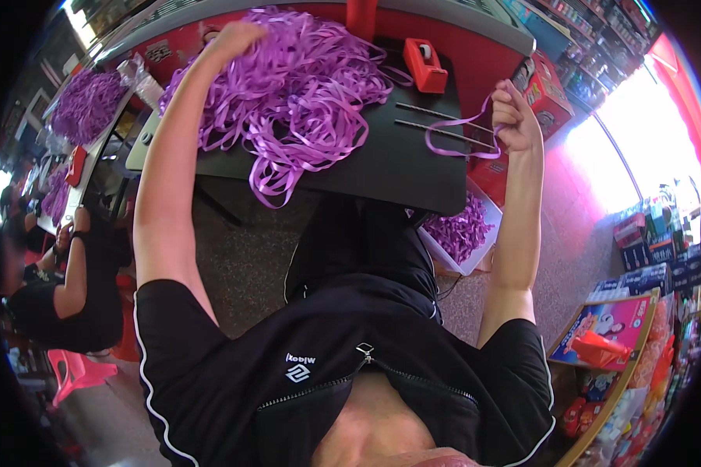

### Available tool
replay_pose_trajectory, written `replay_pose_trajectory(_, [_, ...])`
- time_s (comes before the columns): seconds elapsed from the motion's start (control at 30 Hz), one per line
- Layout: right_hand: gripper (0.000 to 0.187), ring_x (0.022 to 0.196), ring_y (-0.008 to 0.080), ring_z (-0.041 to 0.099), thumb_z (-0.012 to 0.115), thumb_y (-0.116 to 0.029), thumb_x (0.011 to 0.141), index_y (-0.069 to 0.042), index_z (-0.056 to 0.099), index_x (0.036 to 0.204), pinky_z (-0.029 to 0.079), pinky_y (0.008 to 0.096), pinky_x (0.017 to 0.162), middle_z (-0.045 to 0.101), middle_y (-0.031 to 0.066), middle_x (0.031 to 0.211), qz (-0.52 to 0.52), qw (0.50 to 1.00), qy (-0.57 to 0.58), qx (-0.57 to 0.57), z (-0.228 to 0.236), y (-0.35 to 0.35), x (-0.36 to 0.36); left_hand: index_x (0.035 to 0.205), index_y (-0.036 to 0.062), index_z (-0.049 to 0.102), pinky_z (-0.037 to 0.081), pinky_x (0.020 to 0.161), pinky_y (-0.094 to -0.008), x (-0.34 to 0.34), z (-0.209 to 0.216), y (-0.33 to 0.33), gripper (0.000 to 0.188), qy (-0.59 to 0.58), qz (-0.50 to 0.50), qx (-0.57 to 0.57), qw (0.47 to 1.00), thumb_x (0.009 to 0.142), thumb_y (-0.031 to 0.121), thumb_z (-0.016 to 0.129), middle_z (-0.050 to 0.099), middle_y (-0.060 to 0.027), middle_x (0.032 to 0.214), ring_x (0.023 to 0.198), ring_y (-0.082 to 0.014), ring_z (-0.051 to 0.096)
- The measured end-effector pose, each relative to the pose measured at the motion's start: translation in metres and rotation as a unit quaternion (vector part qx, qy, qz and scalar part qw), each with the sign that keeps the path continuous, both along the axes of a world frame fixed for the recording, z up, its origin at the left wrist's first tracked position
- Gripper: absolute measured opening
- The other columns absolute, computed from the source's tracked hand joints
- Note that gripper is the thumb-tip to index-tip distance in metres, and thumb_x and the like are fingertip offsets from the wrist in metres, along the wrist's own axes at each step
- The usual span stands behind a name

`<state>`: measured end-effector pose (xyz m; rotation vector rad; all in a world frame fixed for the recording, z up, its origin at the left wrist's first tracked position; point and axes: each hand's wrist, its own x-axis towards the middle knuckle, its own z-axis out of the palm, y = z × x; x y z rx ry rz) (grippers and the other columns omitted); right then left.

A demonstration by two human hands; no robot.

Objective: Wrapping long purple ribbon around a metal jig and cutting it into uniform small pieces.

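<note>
From where I sit, watching through the head camera, the right hand (516, 117) is curled closed, its fingers wrapped around a strand of purple ribbon (445, 152) that loops out leftward beside the table's right edge. The left hand (241, 40) reaches to the far side of the ribbon heap (296, 86) and touches it; I can't tell whether its fingers are pinching anything.

The heap lies loose and tangled over much of the black table (389, 171), a few loops hanging off the near edge. To its right I see a red tape dispenser (426, 68) and two thin rods (424, 112) lying side by side. Below the near right corner, a white box (444, 255) holds more purple ribbon.

Off to the left, a co-worker (78, 272) sits near another ribbon pile (86, 105); a pink stool (78, 372) stands on the floor. Packaged goods (654, 249) are stacked along the right.
</note>
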<state>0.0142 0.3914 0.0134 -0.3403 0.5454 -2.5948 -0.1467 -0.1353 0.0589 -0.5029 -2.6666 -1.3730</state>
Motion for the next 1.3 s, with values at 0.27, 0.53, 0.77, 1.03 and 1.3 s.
replay_pose_trajectory(0.27, [0.031, 0.049, 0.0024, 0.04, 0.053, -0.029, 0.095, -0.003, 0.06, 0.11, 0.034, 0.0137, 0.044, 0.06, 0.0052, 0.081, -0.12, 0.929, 0.059, 0.346, 0.066, -0.028, 0.053, 0.117, 0.0022, 0.059, 0.042, 0.097, -0.0357, 0.131, 0.016, 0.17, 0.039, 0.303, -0.132, -0.151, 0.932, 0.083, 0.022, 0.064, 0.061, -0.0141, 0.117, 0.111, -0.027, 0.057])
replay_pose_trajectory(0.53, [0.033, 0.057, 0.0092, 0.056, 0.051, -0.029, 0.095, 0.001, 0.061, 0.107, 0.046, 0.0217, 0.05, 0.065, 0.0086, 0.079, -0.148, 0.88, 0.148, 0.426, 0.06, -0.015, 0.098, 0.113, -0.0018, 0.062, 0.048, 0.085, -0.0244, 0.17, 0.013, 0.304, 0.031, 0.012, -0.408, 0.1, 0.907, 0.086, 0.011, 0.065, 0.068, -0.0084, 0.096, 0.094, -0.0114, 0.063])
replay_pose_trajectory(0.77, [0.029, 0.081, 0.019, 0.067, 0.052, -0.016, 0.094, 0.005, 0.059, 0.112, 0.055, 0.0276, 0.075, 0.067, 0.0159, 0.09, -0.208, 0.858, 0.105, 0.457, 0.001, 0.052, 0.145, 0.102, -0.001, 0.068, 0.05, 0.078, -0.0239, 0.144, 0.0, 0.379, 0.02, 0.093, -0.423, 0.026, 0.901, 0.085, 0.01, 0.065, 0.07, -0.0066, 0.088, 0.081, -0.0099, 0.064])
replay_pose_trajectory(1.03, [0.034, 0.088, 0.0221, 0.065, 0.051, -0.016, 0.094, 0.006, 0.053, 0.119, 0.053, 0.0336, 0.076, 0.065, 0.0169, 0.102, -0.285, 0.893, 0.008, 0.349, -0.102, 0.087, 0.173, 0.102, 0.0044, 0.07, 0.05, 0.077, -0.0263, 0.102, -0.034, 0.467, 0.02, 0.096, -0.448, -0.049, 0.888, 0.086, 0.015, 0.065, 0.071, -0.0064, 0.086, 0.08, -0.01, 0.064])
replay_pose_trajectory(1.3, [0.031, 0.088, 0.0192, 0.064, 0.059, -0.008, 0.089, 0.004, 0.056, 0.118, 0.053, 0.0291, 0.076, 0.065, 0.0144, 0.101, -0.368, 0.894, -0.074, 0.244, -0.138, 0.091, 0.135, 0.094, 0.0021, 0.071, 0.051, 0.074, -0.031, 0.042, -0.065, 0.509, 0.021, 0.076, -0.389, -0.013, 0.918, 0.077, 0.012, 0.065, 0.07, -0.0158, 0.085, 0.078, -0.0191, 0.067])
